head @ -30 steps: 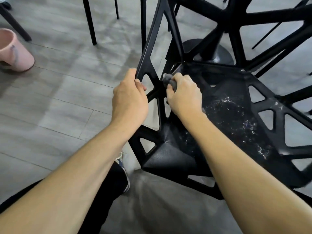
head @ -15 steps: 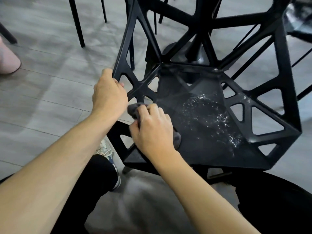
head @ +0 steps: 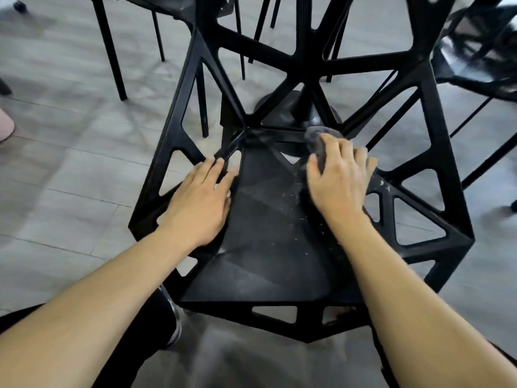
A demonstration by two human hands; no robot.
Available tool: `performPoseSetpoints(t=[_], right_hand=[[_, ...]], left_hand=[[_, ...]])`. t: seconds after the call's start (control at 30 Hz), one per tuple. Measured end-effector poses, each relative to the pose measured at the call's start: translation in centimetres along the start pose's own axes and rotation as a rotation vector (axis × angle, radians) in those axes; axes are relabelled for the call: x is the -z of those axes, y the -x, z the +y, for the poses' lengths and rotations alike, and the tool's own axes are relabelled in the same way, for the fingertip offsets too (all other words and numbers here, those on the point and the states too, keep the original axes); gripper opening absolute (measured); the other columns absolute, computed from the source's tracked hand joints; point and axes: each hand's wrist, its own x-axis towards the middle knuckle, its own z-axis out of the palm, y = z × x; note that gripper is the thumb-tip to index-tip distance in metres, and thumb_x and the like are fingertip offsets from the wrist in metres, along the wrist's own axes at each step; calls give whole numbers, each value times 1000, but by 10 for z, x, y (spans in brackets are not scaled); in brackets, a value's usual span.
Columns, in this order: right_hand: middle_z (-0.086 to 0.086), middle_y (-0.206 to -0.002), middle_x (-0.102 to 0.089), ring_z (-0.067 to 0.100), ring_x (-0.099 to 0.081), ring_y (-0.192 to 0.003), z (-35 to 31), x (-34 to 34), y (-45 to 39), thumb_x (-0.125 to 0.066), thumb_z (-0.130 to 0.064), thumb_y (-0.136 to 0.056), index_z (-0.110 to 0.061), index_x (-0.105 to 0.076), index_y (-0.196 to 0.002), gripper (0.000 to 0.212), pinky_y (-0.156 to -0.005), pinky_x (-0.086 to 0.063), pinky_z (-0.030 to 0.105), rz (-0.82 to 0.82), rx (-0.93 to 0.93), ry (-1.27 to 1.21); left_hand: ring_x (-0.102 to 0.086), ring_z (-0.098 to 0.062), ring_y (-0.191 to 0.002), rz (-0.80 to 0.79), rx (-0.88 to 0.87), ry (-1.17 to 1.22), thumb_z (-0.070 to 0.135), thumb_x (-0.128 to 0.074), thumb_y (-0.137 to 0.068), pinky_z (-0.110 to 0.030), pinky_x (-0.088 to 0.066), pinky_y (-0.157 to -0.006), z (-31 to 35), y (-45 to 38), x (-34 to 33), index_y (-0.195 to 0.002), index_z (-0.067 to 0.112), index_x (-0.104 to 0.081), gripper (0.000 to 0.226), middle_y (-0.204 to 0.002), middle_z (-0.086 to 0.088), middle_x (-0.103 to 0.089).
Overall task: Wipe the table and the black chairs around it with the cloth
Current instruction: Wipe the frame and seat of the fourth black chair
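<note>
Looking down, we see both bare forearms reaching out over a black chair (head: 268,242) with a lattice of triangular cutouts. Nearest us, a dark trouser leg and a shoe (head: 172,317) sit by the chair's front left corner. Left hand (head: 200,203) lies flat, palm down, fingers loosely spread on the seat's left edge where it meets the side frame; it grips nothing we can make out. Right hand (head: 338,177) is spread wide and pressed on a grey cloth (head: 317,142), bunched under the palm and fingers at the back right of the seat, near the backrest join. Cloth pokes out past the fingertips. White specks (head: 293,200) dot the seat between the hands. Behind the seat, the backrest struts rise out of view. Beyond that, a round black table base (head: 275,106) on grey plank floor (head: 70,177), more black chair legs (head: 110,49) at far left, another black chair (head: 475,57) at far right. Picture is blurry at the edges.
</note>
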Motion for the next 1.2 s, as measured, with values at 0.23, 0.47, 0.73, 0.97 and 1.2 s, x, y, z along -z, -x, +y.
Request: performPoseSetpoints(t=[0.23,0.47,0.73,0.97,1.2], right_hand=[[9,-159,-39,27,-28,-150,41,-40,-10,-48,-42,-102,-16,-46,-151,56,-125,-13,42,-372,69,-166],[7,-142,-59,27,-51,-132,-87,-25,59,-54,-43,-88,-18,-63,-136,55,-113,-35,44,-347,181,-442],[12,-143,-57,33,-49,-132,40,-33,8,-55,-29,-93,-13,-62,-136,47,-114,-31,40,-257,-100,-195],[10,-130,-67,32,-59,-120,-73,-15,67,-49,-34,-86,-18,-70,-125,47,-108,-41,44,-375,97,-434],[2,-132,-65,27,-57,-124,-106,17,114,-54,-32,-86,-21,-67,-129,47,-108,-41,45,-415,143,-531]], left_hand=[[-20,-32,-152,55,-20,-118,25,-26,-104,-46,-9,-125,1,5,-20,-154,9,-33,53,-162,-17,-27],[-15,-26,-154,97,50,-7,9,-29,-96,-40,-10,-126,3,2,-16,-156,-2,-18,62,-166,-18,-12],[-23,-29,-151,56,29,-23,2,-41,-91,-40,-10,-126,1,6,-12,-152,-4,-30,62,-160,-19,-30],[-26,-30,-150,138,57,172,-3,-37,-88,-39,-13,-126,0,-1,-16,-149,-3,-36,61,-159,-18,-32],[-35,-34,-144,162,89,407,0,-36,-91,-43,-21,-124,-12,-3,-13,-142,4,-48,53,-152,-14,-45]])
